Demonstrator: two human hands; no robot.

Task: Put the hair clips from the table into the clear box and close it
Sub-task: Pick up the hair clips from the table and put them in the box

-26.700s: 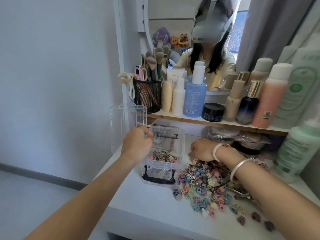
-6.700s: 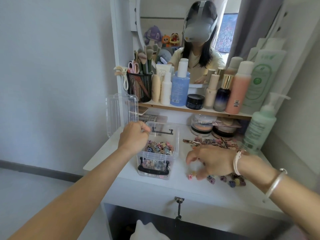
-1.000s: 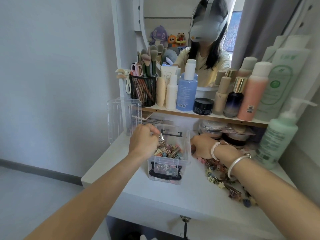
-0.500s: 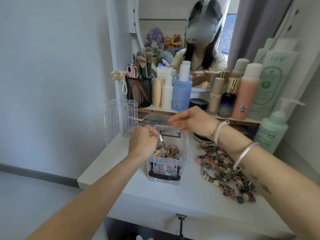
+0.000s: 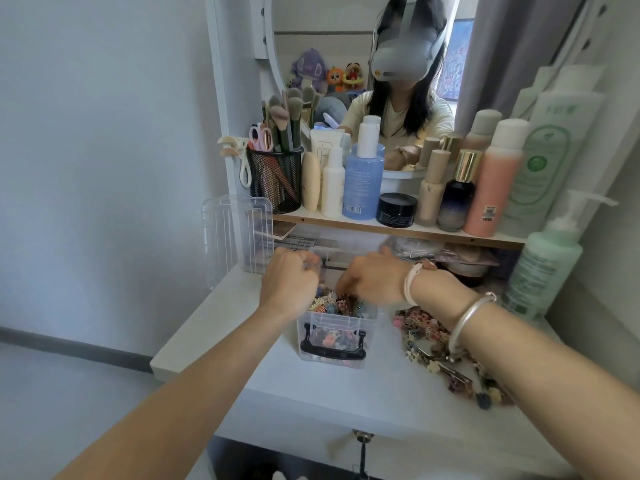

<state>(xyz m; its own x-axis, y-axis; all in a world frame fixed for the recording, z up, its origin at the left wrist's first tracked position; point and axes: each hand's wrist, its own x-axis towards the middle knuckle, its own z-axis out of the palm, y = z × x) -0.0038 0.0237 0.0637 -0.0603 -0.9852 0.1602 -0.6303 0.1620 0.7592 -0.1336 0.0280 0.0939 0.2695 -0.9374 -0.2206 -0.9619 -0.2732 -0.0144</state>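
Hair clips point(image 5: 446, 348) trail along the desk's point(image 5: 346, 396) right side toward its front edge; beside them, both hands' grips, left point(image 5: 289, 284) clenched, right point(image 5: 372, 278) curled, contents unclear, hover over the open clear box point(image 5: 334, 336).

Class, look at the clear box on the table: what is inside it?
The clear box holds a heap of small coloured hair clips, seen from above and through its front wall. The left hand and right hand cover the back part, so what lies there is hidden.
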